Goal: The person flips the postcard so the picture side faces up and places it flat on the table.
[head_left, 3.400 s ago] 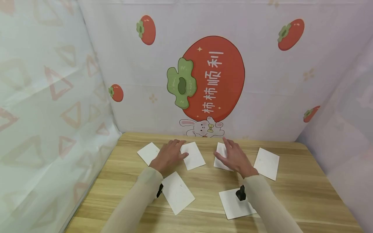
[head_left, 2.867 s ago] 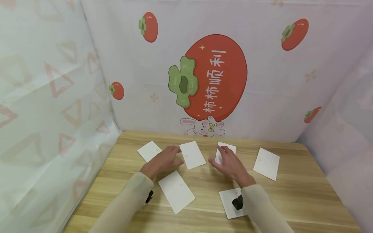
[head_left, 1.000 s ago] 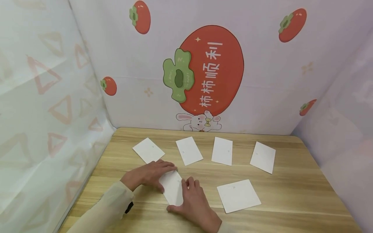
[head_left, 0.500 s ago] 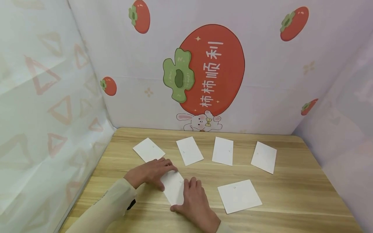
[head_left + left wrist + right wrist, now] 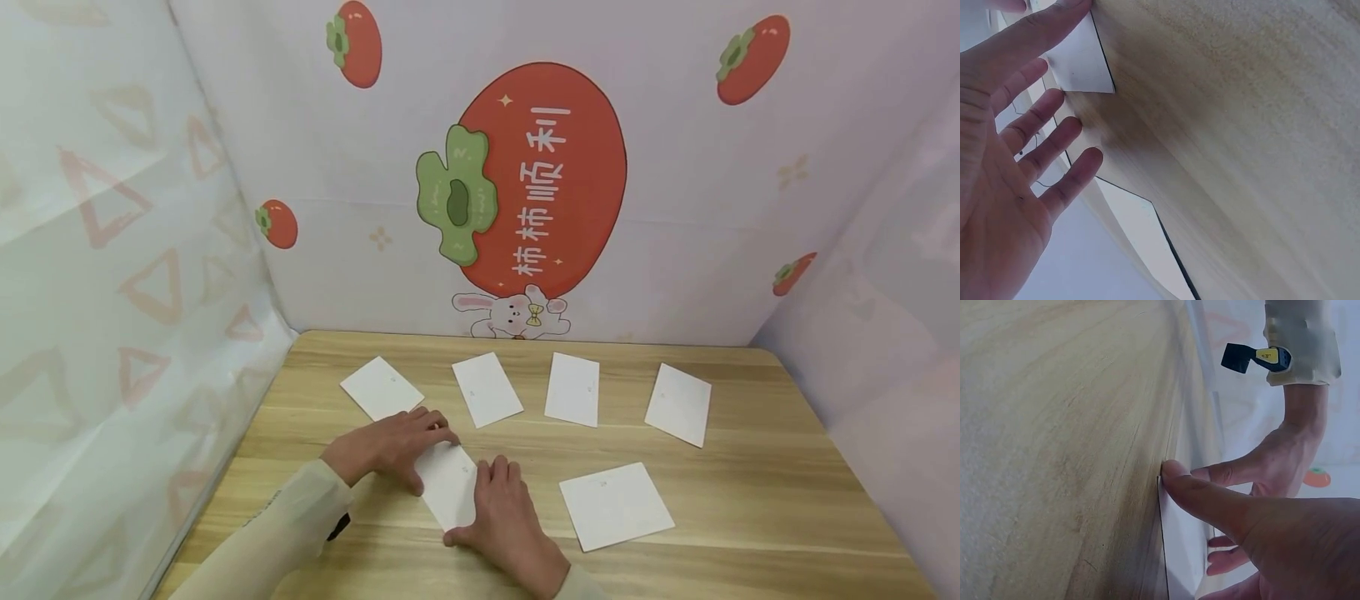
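I have the left hand (image 5: 390, 446) with its fingers loosely spread and its thumb held wide of them. In the head view its index fingertip meets the top corner of a flat white rectangular card (image 5: 447, 485), and its thumb touches the card's left edge. The left wrist view shows the other fingers extended and slightly bent, with gaps between them.

My right hand (image 5: 506, 521) is at the opposite side, the thumb stretched well away from the fingers. The thumb tip rests at the near corner, and the fingers, close together, lie along the right edge. The card lies on the wood-grain desk (image 5: 757, 492) between both hands, tilted across my view, a small faint mark near its upper right edge.

Beyond it I see four more white cards in a row: the leftmost card (image 5: 381, 387), just past the left hand's knuckles, the second card (image 5: 487, 390), the third card (image 5: 572, 392) and the rightmost card (image 5: 678, 405). Another white card (image 5: 617, 506) lies to the right of the right hand, apart from it.
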`<state>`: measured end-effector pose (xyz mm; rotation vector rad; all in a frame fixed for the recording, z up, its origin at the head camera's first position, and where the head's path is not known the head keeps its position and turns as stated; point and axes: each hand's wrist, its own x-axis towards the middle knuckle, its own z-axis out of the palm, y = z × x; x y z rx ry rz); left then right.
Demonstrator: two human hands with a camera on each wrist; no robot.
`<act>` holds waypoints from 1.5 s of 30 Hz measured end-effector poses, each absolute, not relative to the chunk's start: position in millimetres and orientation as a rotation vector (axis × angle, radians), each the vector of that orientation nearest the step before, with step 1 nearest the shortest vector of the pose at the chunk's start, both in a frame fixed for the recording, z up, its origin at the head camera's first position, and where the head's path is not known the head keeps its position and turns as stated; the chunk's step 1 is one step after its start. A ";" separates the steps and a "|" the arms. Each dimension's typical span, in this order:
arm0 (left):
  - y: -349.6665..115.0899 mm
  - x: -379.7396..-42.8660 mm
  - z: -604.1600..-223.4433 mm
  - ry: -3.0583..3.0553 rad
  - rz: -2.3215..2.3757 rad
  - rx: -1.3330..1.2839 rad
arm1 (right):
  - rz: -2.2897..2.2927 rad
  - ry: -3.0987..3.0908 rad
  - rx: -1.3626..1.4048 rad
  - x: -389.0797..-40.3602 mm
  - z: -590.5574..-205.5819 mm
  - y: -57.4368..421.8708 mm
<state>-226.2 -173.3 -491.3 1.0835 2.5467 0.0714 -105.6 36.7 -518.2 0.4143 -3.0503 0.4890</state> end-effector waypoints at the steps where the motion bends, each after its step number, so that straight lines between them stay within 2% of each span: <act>1: -172.9 -226.5 -491.0 2.547 0.067 1.089 | 0.474 -3.052 0.417 -105.7 -518.1 36.9; 11: -166.7 -227.0 -487.3 2.545 -0.002 1.079 | 0.375 -3.071 0.409 -107.5 -513.5 39.7; 22: -173.1 -228.7 -493.1 2.548 0.107 1.092 | 0.580 -3.063 0.392 -111.2 -517.1 44.4; 31: -187.8 -232.2 -500.4 2.489 0.484 1.001 | 1.003 -3.100 0.397 -120.7 -516.6 62.9; 39: -195.4 -230.2 -501.7 2.477 0.827 0.906 | 1.119 -3.037 0.406 -126.0 -513.2 74.8; 45: -200.6 -223.3 -508.2 2.521 0.913 0.804 | 1.198 -2.980 0.408 -129.1 -512.0 81.6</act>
